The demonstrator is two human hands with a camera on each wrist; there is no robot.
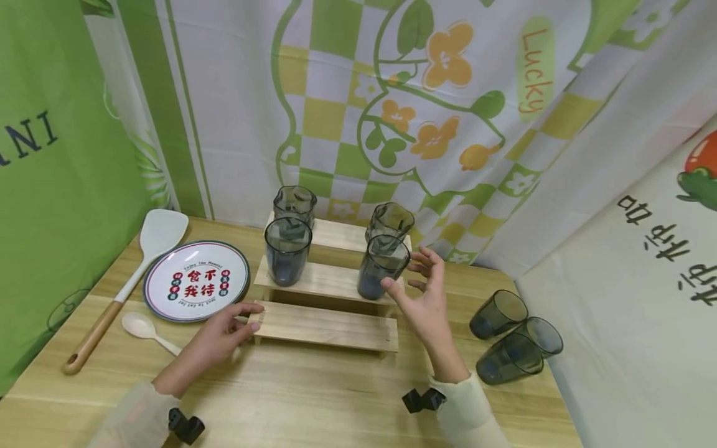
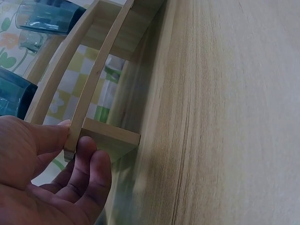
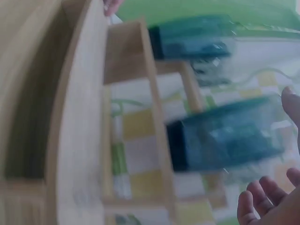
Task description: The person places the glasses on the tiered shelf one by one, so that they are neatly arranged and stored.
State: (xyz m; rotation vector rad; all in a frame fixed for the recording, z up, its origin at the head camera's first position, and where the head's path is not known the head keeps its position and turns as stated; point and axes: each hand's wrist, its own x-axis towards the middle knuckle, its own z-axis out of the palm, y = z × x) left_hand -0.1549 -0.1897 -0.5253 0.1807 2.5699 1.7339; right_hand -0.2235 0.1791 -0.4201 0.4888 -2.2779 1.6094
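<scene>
A three-step wooden rack (image 1: 327, 323) stands on the table. My left hand (image 1: 221, 336) pinches the left end of its lowest board (image 2: 96, 77), thumb on top and fingertips underneath. Smoky tumblers stand at the left (image 1: 287, 258) and right (image 1: 382, 270) of the middle step. Behind them, on the top step, are two wavy-rimmed glasses, one left (image 1: 295, 200) and one right (image 1: 394, 218). My right hand (image 1: 427, 305) is beside the right tumbler, thumb in front and fingers spread behind. In the right wrist view a gap shows between those fingers and the tumbler (image 3: 229, 136).
Three more smoky tumblers (image 1: 506, 361) are grouped at the table's right side. On the left lie a white plate (image 1: 196, 255) with red lettering, a white spatula (image 1: 131, 283) with a wooden handle, and a pale spoon (image 1: 140, 325). A patterned curtain (image 1: 241, 124) hangs behind the rack.
</scene>
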